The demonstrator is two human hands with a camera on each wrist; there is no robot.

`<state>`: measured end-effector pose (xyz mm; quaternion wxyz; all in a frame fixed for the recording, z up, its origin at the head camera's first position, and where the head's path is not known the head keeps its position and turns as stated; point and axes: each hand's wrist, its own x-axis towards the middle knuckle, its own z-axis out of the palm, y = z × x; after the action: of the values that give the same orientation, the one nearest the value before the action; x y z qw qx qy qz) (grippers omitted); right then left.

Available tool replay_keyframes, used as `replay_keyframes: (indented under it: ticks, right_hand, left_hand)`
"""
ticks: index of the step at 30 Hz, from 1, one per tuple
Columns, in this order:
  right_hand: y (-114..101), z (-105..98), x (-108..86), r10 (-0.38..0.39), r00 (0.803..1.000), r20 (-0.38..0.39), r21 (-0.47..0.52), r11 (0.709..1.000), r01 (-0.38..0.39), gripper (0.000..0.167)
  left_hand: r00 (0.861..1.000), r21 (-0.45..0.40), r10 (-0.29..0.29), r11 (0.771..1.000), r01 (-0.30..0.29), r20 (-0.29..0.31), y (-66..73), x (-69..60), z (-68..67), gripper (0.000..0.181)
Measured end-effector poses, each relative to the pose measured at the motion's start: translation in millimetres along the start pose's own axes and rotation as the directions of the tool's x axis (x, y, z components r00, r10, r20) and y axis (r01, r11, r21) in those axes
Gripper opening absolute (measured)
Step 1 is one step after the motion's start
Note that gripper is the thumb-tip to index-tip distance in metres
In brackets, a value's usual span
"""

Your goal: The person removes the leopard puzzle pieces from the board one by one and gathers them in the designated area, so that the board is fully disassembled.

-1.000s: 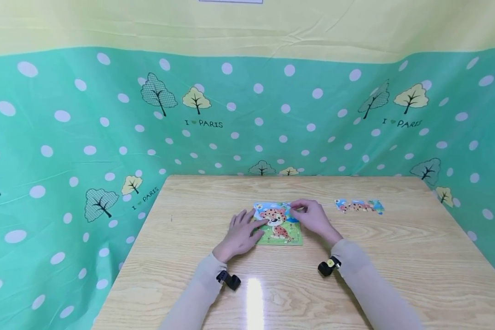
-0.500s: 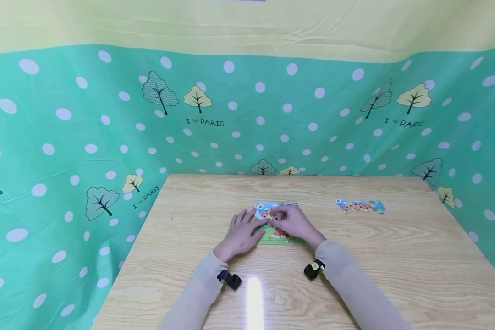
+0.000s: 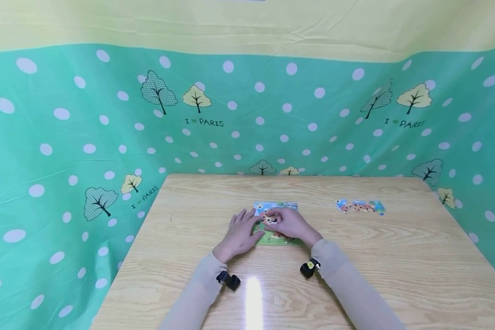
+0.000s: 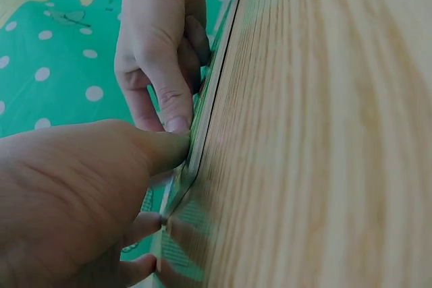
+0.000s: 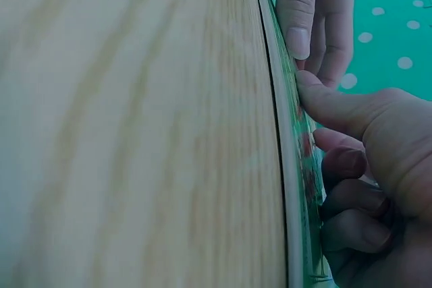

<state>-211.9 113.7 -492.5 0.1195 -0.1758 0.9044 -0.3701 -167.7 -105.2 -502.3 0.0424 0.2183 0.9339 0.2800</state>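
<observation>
A picture puzzle (image 3: 265,239) with a spotted animal on green and blue lies flat on the table. My left hand (image 3: 237,237) rests along its left side, fingers spread and fingertips on it. Over the middle, my right hand (image 3: 293,224) bends its thumb and index finger round the face piece (image 3: 271,221), one on each side. The left wrist view has the left hand (image 4: 74,200) close to the right hand (image 4: 158,45) at the puzzle. In the right wrist view the right hand (image 5: 398,160) touches the puzzle (image 5: 297,139), other fingers curled; the piece's outline is hidden.
Several loose puzzle pieces (image 3: 360,206) lie together on the wooden table (image 3: 198,201), right of the puzzle. Behind the table hangs a green dotted curtain (image 3: 214,169). A bright reflection shows near the front.
My right hand has moved left from the puzzle's upper right corner to the animal's face, where its thumb and index finger now lie round it. The left hand has barely moved.
</observation>
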Motion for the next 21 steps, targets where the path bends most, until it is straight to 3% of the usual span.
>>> replay_keyframes:
  ticks: [4,10,21]
  right_hand:
    - [-1.7,-1.0,3.6,0.032,0.999,0.018,-0.002,0.999,-0.032,0.051]
    - [-6.1,-3.5,7.3,0.082,0.995,0.064,0.019,0.996,-0.083,0.046]
    - [-10.5,-3.7,0.6,0.083,0.996,0.028,0.109,0.990,-0.086,0.040]
  left_hand:
    - [0.999,-0.032,-0.039,0.999,0.039,-0.010,1.3,0.0,-1.8,0.049]
    - [0.999,-0.036,-0.037,0.999,0.036,-0.012,-0.9,0.0,0.9,0.054]
    - [0.999,-0.048,-0.041,0.998,0.039,-0.032,-0.4,0.1,0.7,0.070]
